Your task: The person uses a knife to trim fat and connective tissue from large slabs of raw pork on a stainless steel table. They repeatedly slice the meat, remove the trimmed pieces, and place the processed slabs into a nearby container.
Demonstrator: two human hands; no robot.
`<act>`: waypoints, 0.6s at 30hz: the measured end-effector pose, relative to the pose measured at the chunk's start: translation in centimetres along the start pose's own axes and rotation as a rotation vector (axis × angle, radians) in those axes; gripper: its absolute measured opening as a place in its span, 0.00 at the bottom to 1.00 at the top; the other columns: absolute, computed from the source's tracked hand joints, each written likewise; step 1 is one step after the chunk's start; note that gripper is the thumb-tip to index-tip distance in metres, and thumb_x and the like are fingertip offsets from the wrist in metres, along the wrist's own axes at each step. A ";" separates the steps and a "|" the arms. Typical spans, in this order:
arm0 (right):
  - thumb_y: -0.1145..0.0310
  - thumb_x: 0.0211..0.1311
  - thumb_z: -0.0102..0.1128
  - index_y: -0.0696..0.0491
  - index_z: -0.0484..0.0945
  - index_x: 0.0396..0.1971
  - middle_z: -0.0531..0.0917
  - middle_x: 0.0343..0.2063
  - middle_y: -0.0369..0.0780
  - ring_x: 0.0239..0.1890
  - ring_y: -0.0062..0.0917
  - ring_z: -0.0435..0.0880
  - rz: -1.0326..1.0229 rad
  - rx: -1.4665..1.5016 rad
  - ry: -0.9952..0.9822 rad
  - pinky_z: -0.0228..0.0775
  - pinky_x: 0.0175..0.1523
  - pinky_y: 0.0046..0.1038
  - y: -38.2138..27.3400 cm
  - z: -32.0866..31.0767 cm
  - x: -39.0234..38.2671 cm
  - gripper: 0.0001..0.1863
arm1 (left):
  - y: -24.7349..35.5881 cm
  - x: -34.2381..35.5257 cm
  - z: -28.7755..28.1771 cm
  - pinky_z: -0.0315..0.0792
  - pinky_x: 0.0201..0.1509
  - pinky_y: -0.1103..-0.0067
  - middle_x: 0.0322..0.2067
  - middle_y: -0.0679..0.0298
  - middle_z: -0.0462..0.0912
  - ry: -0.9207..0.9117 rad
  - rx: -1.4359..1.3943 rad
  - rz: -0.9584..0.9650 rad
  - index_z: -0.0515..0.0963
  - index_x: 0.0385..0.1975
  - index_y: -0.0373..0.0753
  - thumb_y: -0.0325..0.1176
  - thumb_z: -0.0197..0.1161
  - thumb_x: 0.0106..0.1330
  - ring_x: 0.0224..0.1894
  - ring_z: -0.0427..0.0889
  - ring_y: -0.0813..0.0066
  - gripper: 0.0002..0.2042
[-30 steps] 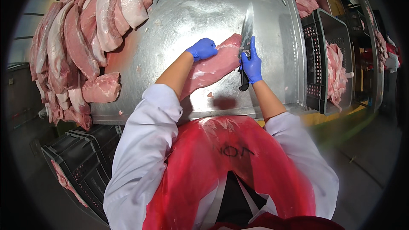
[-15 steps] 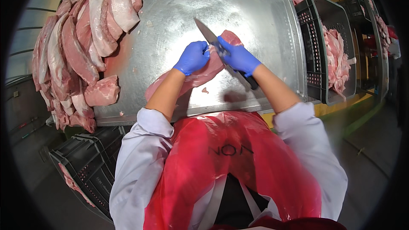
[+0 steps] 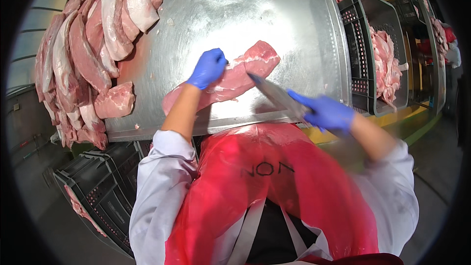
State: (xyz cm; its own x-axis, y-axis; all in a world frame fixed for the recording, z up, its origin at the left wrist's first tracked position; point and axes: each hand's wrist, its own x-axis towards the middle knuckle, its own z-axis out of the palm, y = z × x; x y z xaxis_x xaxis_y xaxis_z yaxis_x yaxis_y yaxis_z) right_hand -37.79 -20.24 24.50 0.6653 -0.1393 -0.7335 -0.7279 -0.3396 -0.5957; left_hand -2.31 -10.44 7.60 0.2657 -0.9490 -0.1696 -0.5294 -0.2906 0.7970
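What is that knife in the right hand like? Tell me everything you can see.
The knife has a broad, grey, metal-looking blade narrowing to a point, somewhat blurred here. The right hand, gloved in blue, grips it and hides the handle. The blade slants up to the left in the picture, above the metal-looking table, its tip overlapping the pink meat piece; whether they touch, I cannot tell.
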 end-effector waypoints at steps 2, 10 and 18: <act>0.74 0.67 0.52 0.36 0.48 0.79 0.86 0.28 0.39 0.26 0.16 0.81 0.061 0.294 -0.067 0.77 0.34 0.25 2.1 1.1 -4.4 0.42 | -3.2 -2.7 -3.2 0.73 0.37 0.67 0.25 0.54 0.78 0.086 0.011 -0.115 0.76 0.29 0.32 0.36 0.64 0.65 0.27 0.75 0.60 0.12; 0.77 0.65 0.54 0.34 0.51 0.78 0.84 0.32 0.43 0.20 0.19 0.79 -0.033 0.710 0.497 0.77 0.29 0.26 2.6 5.4 15.4 0.44 | -10.9 -15.5 -0.8 0.70 0.52 0.55 0.41 0.43 0.78 0.612 0.488 -0.095 0.76 0.42 0.30 0.47 0.63 0.67 0.45 0.76 0.42 0.21; 0.71 0.62 0.53 0.40 0.56 0.76 0.83 0.49 0.52 0.36 0.41 0.88 -0.260 0.200 0.755 0.81 0.48 0.36 3.9 -6.7 26.0 0.40 | -0.3 -15.4 8.3 0.70 0.48 0.54 0.39 0.43 0.78 -0.010 0.175 -0.051 0.73 0.40 0.31 0.45 0.59 0.70 0.43 0.76 0.40 0.19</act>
State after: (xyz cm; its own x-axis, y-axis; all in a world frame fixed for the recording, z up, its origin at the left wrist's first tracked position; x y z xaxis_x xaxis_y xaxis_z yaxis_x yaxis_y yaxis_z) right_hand -22.20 -31.40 5.25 0.6974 -0.6914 -0.1884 -0.5032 -0.2853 -0.8157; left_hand -12.96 3.26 5.15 0.2882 -0.9334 -0.2136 -0.6480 -0.3544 0.6742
